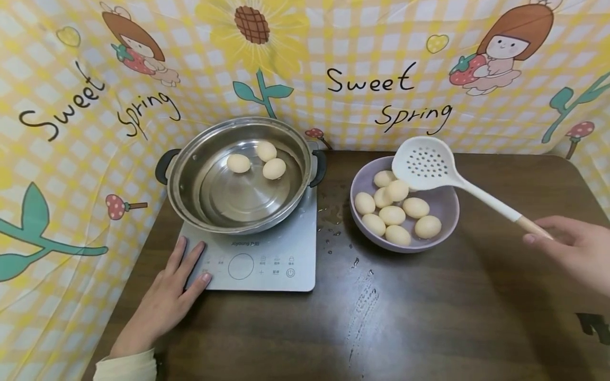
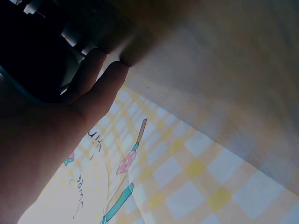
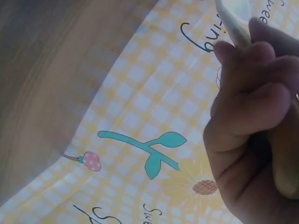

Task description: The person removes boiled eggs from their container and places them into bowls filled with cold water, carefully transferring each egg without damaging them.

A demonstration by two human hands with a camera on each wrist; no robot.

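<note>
In the head view my right hand [image 1: 574, 248] grips the wooden end of a white skimmer [image 1: 426, 163], whose perforated head is over the back of a purple bowl [image 1: 449, 209]. Several pale eggs [image 1: 392, 215] lie in the bowl, partly covered by the skimmer. The right wrist view shows the fingers of that hand [image 3: 252, 116] curled round the handle. My left hand [image 1: 169, 291] rests with fingers spread on the front left edge of an induction cooker [image 1: 302, 246]. On the cooker stands a steel pot [image 1: 186, 203] with three eggs [image 1: 274, 169] in clear water.
A dark wooden table [image 1: 429, 312] carries everything, with water drops and streaks [image 1: 362, 307] between pot and front edge. Behind and at the sides hangs a yellow checked cloth [image 1: 310, 53]. Black handles [image 1: 318, 168] stick out from the pot. A black object [image 1: 593, 325] lies at the right edge.
</note>
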